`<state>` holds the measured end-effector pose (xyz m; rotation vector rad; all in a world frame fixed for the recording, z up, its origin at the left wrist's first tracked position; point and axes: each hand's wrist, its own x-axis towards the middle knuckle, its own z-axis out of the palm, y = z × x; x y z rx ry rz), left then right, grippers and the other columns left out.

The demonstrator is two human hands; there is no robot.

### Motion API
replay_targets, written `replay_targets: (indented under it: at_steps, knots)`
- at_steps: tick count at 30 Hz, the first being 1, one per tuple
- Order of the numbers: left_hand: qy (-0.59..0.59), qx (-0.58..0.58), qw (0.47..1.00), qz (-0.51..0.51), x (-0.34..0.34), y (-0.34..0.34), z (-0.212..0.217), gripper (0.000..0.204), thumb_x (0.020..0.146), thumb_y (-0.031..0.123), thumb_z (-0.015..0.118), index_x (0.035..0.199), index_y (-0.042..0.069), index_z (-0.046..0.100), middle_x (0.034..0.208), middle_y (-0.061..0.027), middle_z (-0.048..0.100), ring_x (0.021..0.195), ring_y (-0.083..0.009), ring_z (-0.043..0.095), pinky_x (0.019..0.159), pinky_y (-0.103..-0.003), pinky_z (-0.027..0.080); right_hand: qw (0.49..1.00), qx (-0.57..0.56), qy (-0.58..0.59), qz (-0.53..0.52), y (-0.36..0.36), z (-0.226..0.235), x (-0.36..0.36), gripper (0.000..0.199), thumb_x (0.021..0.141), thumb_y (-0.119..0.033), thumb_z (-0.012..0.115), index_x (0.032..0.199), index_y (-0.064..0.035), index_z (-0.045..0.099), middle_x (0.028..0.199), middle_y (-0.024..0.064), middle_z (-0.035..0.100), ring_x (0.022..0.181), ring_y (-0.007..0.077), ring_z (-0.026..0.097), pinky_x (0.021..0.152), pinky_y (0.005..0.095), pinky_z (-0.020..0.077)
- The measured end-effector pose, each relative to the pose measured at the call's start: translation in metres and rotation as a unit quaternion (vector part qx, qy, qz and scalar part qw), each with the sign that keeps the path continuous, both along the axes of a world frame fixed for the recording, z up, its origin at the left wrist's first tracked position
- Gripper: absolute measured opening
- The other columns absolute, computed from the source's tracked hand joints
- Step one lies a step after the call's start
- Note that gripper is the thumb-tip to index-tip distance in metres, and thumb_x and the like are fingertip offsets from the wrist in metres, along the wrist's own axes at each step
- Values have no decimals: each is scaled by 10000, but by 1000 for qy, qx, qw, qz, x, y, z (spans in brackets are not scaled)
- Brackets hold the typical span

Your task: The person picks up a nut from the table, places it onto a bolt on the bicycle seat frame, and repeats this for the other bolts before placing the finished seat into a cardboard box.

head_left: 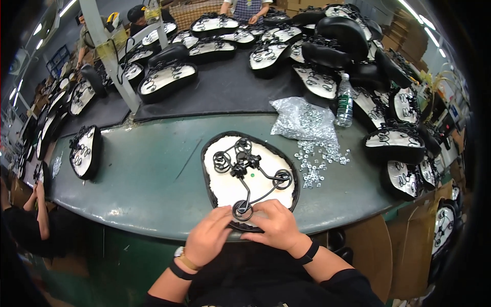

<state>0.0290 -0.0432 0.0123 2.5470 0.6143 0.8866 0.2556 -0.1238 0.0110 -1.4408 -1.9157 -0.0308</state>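
A bicycle saddle [221, 185] lies upside down on the green worktable, its white underside facing up inside a black rim. A black wire spring frame [249, 190] with several coils sits on it, joined to a black clamp [245, 166] in the middle. My left hand [205, 238] is closed at the left of the near coil [242, 210], with its fingertips against it. On the other side, my right hand [276, 225] grips the near end of the saddle, fingers close to the same coil. The fingertips partly hide what they press on.
Small shiny nuts [313, 176] spill from a clear plastic bag [304, 123] at right. Behind it stands a water bottle [345, 102]. Another saddle [86, 152] lies at left. Many saddles [212, 48] are heaped on the black mat. Other people work at the far side and left.
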Motion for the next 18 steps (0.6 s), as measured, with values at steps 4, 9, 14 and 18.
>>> replay_targets:
  at_steps: [4,9,14,18]
  knots:
    - [105,96,989,50,4,30,35,534,656,-12,822,1163,65,678,1277,-136,664,1283,-355,602,1092,-469,496,995,37,79,45,-10,2,8,369,744,-198,876,1086,-102,776,1023,45,686,913,261,636,794,369,536]
    - [109,150,982,-29,2,64,20,458,582,94,861,994,98,662,1046,-97,651,1101,-337,624,1068,-502,476,983,83,143,-77,-36,3,44,296,803,-20,776,1094,-74,774,969,77,702,844,262,657,750,368,544]
    - [45,152,987,-10,23,13,23,415,686,394,877,770,124,573,736,-45,512,710,-277,540,688,-420,403,967,-70,67,-235,-68,-25,101,535,848,-102,771,1364,-61,632,1033,97,656,860,348,668,750,428,568]
    - [50,140,987,62,65,-25,11,368,741,374,851,773,125,581,738,-37,496,708,-242,537,680,-386,407,942,-137,-38,-305,-59,-39,109,642,864,-139,767,1462,-80,540,1103,90,604,877,317,668,710,421,572]
